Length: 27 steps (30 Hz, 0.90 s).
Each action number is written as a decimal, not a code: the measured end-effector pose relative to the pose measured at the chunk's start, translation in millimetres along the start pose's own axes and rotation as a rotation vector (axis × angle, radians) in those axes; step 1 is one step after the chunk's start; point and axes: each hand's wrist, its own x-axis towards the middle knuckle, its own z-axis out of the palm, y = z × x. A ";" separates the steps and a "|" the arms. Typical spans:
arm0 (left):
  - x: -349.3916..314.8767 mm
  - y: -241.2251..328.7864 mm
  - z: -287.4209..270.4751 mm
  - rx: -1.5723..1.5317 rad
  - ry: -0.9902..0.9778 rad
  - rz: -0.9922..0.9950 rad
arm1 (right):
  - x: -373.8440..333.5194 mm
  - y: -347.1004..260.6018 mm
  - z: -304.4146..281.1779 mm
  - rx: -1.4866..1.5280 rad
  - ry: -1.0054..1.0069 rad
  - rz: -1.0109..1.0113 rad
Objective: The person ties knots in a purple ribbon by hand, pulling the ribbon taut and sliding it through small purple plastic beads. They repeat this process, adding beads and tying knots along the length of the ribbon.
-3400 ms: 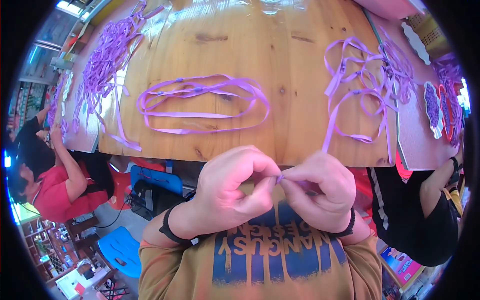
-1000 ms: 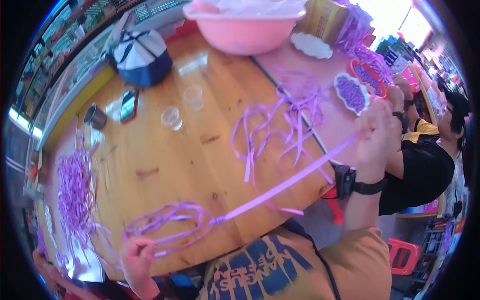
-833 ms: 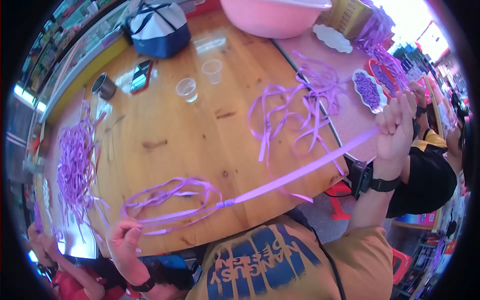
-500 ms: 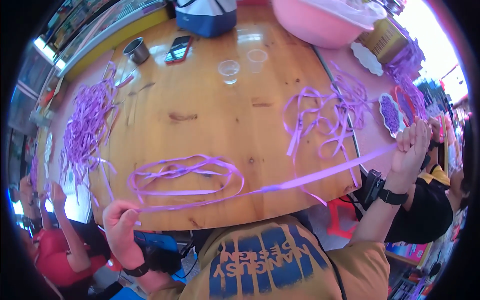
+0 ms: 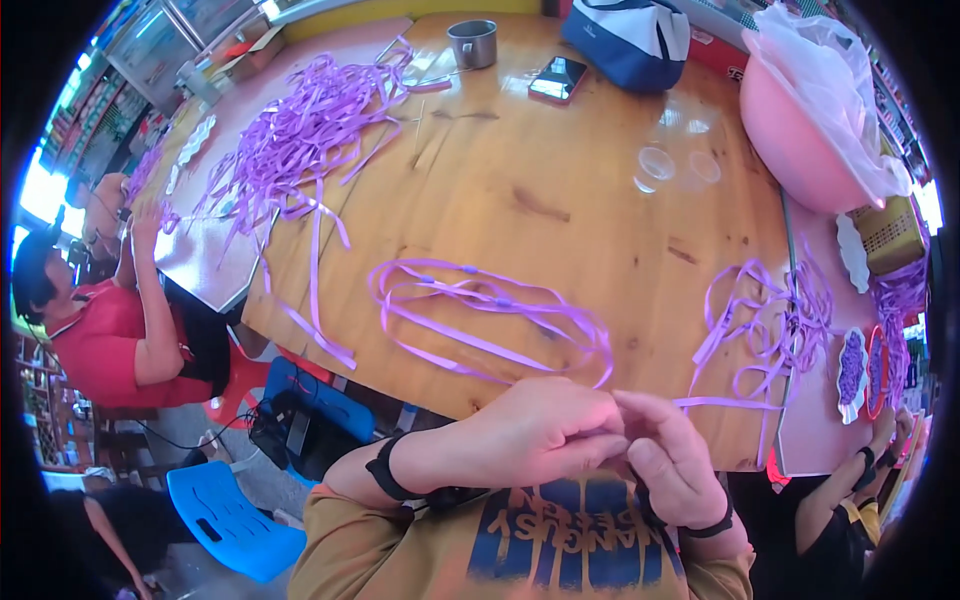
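Note:
My left hand (image 5: 560,430) and my right hand (image 5: 680,460) meet at the near table edge, in front of my shirt. Both have bent fingers with the fingertips pinched together; whatever lies between them is hidden. Just beyond my left hand, a long oval coil of purple ribbon (image 5: 460,352) rests on the wooden table (image 5: 600,240). To the right lies a loose tangle of purple ribbon (image 5: 765,310), one strand of which runs along the table close to my right hand. A larger heap of purple ribbons (image 5: 310,125) spreads over the far left.
Along the back stand a metal mug (image 5: 472,45), a phone (image 5: 558,80), a blue-and-white bag (image 5: 628,42) and a pink basin (image 5: 800,130). Two clear round lids (image 5: 656,163) lie nearby. A white tray of purple pieces (image 5: 851,375) sits right. A person in red (image 5: 110,345) works at left.
My hands were wide apart with a purple ribbon stretched between them; now they are together and that stretched ribbon no longer shows. The view has turned left.

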 end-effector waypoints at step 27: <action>-12.1 -18.0 -11.2 0.389 0.222 0.165 | 24.0 7.0 8.1 -0.403 0.331 -0.299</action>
